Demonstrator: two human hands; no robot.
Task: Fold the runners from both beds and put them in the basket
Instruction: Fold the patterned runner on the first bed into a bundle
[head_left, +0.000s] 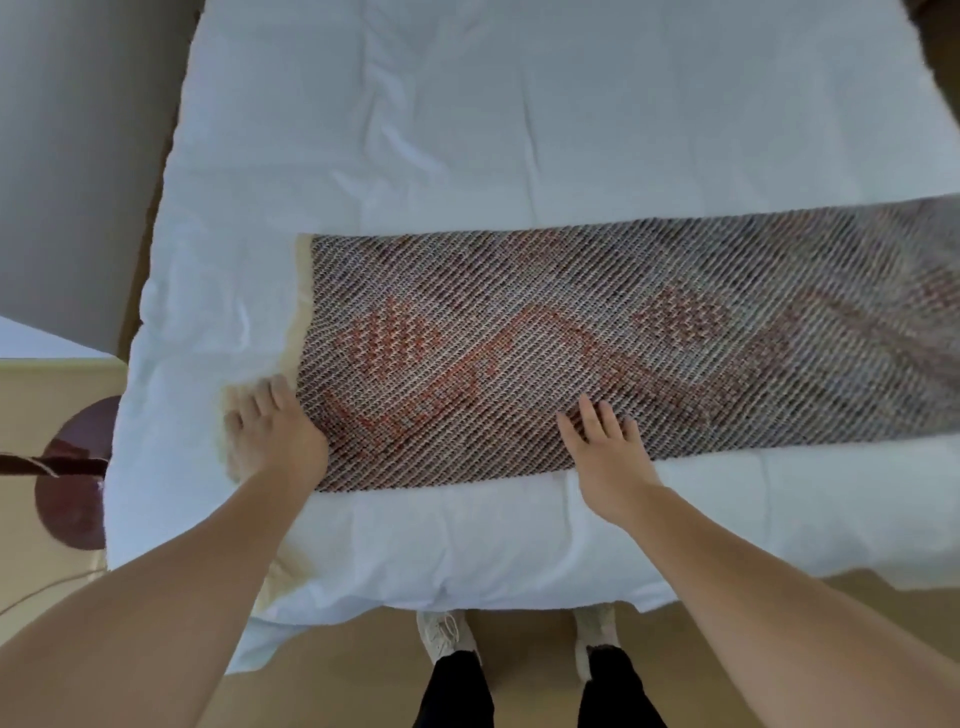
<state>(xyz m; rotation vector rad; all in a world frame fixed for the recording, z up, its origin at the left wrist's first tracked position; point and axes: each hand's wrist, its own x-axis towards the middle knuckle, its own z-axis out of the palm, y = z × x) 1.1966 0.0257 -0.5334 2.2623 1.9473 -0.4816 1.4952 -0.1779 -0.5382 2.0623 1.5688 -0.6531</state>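
We see a bed (467, 130) with a creased white cover on a tan floor (524, 649). Left of it lies a grey surface (78, 156), and nearer us a round dark-red shape (72, 504), perhaps a small table.

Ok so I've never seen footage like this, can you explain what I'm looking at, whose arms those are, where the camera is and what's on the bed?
There is no machine here. One camera, worn on a person's head, looks forward and down, so the two bare arms and the shoes at the bottom are the wearer's own. In front is a bed covered in white. Across it lies a woven runner with a red pattern. The left hand lies on the runner's left end, slightly blurred. The right hand lies flat on its near edge. Neither seems to grip anything.
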